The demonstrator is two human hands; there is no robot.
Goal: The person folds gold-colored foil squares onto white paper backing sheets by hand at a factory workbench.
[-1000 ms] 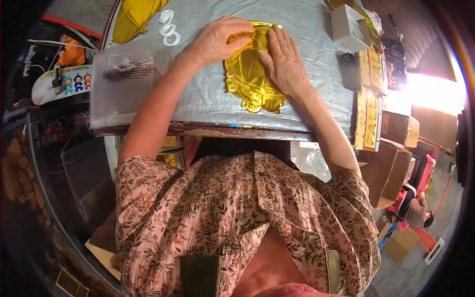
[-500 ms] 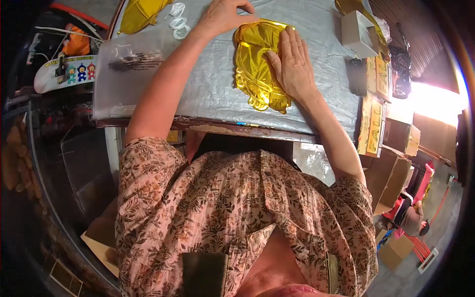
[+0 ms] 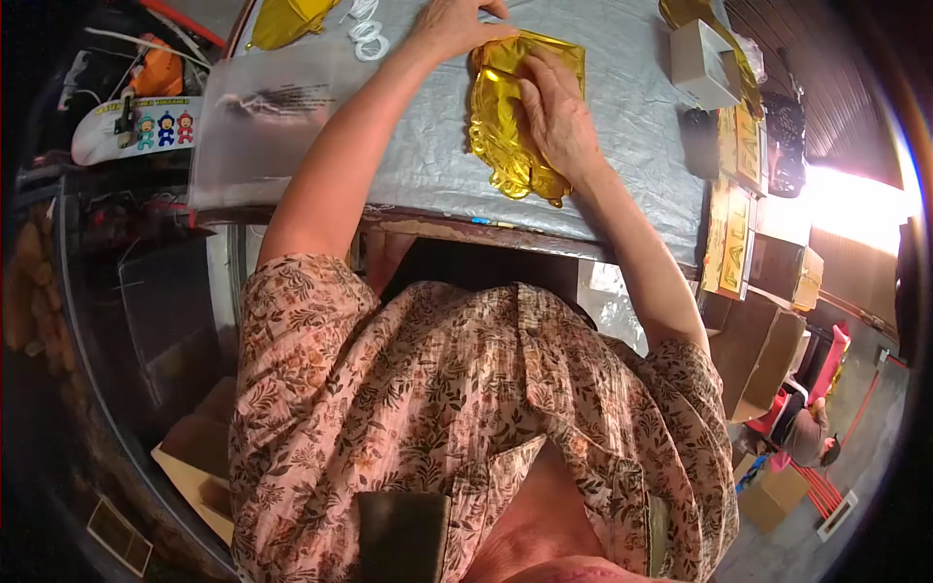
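Observation:
A shiny gold foil sheet (image 3: 501, 121), which looks like a flat, folded foil balloon, lies on the silver-grey table cover. Its lower edge is wavy and crinkled. My left hand (image 3: 457, 27) is at its upper left corner, the thumb resting on the foil edge and the bent fingers apart from the thumb. Palm down on the foil's right part, my right hand (image 3: 561, 112) has slightly bent fingers and the thumb apart. It covers some of the foil. Coils of white ribbon (image 3: 367, 37) lie to the left of my left hand.
Another gold foil piece (image 3: 287, 21) lies at the upper left, above a clear plastic bag (image 3: 253, 121). A white open box (image 3: 702, 66) stands right, near yellow cartons (image 3: 736, 228). Cardboard boxes (image 3: 758, 355) stand beyond the table. Another person (image 3: 809, 434) is at far right.
My right hand has moved left from the foil's right edge toward its middle, and its fingers have bent. My left thumb stays at the upper left corner. The whole view has shifted slightly.

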